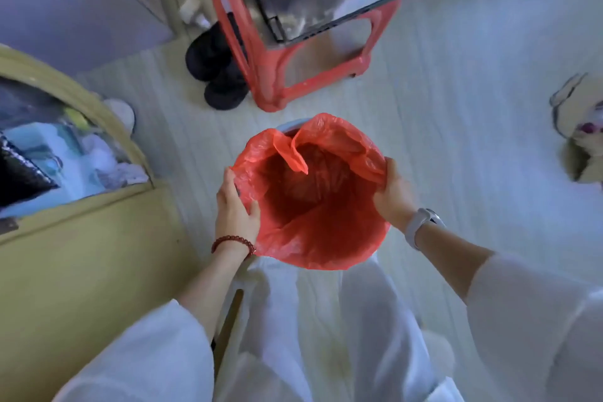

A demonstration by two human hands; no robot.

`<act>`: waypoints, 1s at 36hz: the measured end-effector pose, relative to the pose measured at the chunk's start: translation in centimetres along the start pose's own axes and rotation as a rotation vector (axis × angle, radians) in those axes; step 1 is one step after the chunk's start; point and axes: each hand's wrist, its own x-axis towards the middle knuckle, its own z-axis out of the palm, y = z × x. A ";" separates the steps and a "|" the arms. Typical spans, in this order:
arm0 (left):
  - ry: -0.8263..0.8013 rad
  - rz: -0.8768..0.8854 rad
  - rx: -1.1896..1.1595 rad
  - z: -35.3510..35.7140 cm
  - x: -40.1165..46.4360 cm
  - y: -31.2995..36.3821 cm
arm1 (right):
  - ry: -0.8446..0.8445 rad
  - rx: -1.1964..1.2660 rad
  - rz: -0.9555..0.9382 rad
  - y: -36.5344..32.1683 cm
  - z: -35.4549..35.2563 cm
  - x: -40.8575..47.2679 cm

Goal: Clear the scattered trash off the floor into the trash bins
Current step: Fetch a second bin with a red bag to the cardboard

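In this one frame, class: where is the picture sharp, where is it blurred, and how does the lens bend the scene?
Head view: the red bag and both hands, left hand and right hand, are fairly sharp; the red stool and the items at the far right edge smear with blur; the wide-angle lens bows the yellow cabinet edge into a curve; light is soft and bluish, washing out the floor at right.

head view, steeply downward, close over floor (440, 147)

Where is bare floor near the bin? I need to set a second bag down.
Bare floor lies right of the red bag, between the red stool and right hand. Left is crowded: yellow cabinet, black shoes.
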 end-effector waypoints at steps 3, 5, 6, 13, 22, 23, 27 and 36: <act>-0.053 0.043 0.023 2.0 -2.1 6.5 | 0.019 0.067 0.014 2.8 -5.9 -0.7; -0.086 0.075 0.073 3.7 -3.3 10.7 | 0.031 0.107 0.041 5.4 -9.8 -0.9; -0.095 0.092 0.095 4.7 -3.8 12.9 | 0.040 0.126 0.061 6.9 -11.7 -0.9; -0.167 0.266 0.274 14.0 -7.4 27.8 | 0.200 0.296 0.257 18.4 -23.5 -2.3; -0.287 0.581 0.392 26.5 -10.4 45.1 | 0.448 0.416 0.512 30.6 -34.2 -1.8; -0.290 0.608 0.396 27.7 -10.6 46.7 | 0.459 0.422 0.533 31.5 -35.3 -1.7; -0.316 0.701 0.431 32.2 -11.0 53.2 | 0.517 0.469 0.550 34.7 -39.9 -0.8; -0.421 0.839 0.562 44.8 -11.6 68.6 | 0.650 0.574 0.706 43.5 -51.4 5.8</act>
